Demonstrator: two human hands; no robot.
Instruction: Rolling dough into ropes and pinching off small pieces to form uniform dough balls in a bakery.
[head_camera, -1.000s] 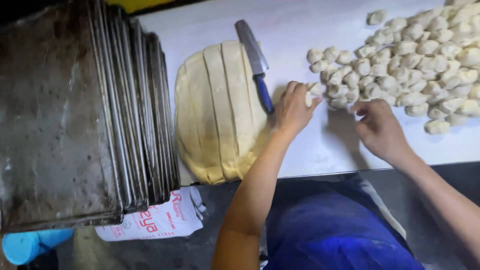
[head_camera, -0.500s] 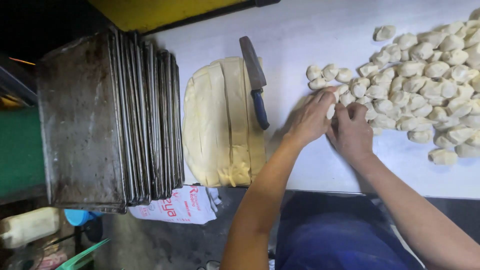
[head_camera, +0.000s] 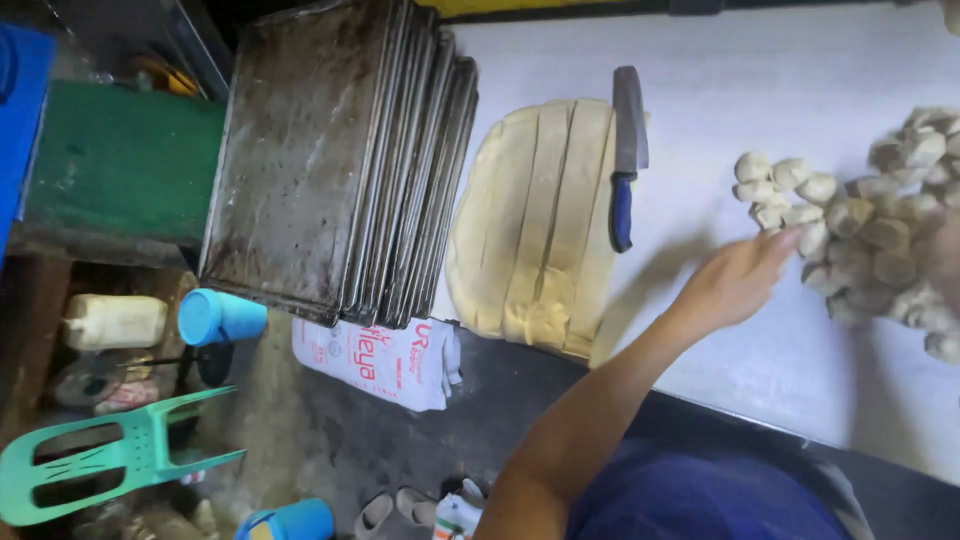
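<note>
From the head camera, the left hand (head_camera: 735, 280) stretches out over the white worktop (head_camera: 760, 110), palm down and fingers loosely extended, its fingertips touching the near edge of the heap of small pale dough pieces (head_camera: 860, 235). It grips nothing that can be made out; the hand looks open. The right hand is hard to tell: only a blurred patch shows at the frame's right edge over the heap, so its state cannot be told. Left of the hand lies the flat slab of pale dough cut into long strips (head_camera: 540, 215), and a knife with a blue handle and broad steel blade (head_camera: 626, 150) rests partly on its far edge. Further left leans a stack of worn metal baking trays (head_camera: 330, 160). Below, a printed white sack (head_camera: 375, 360) and a blue plastic cup (head_camera: 220, 316) sit under the trays.
</note>
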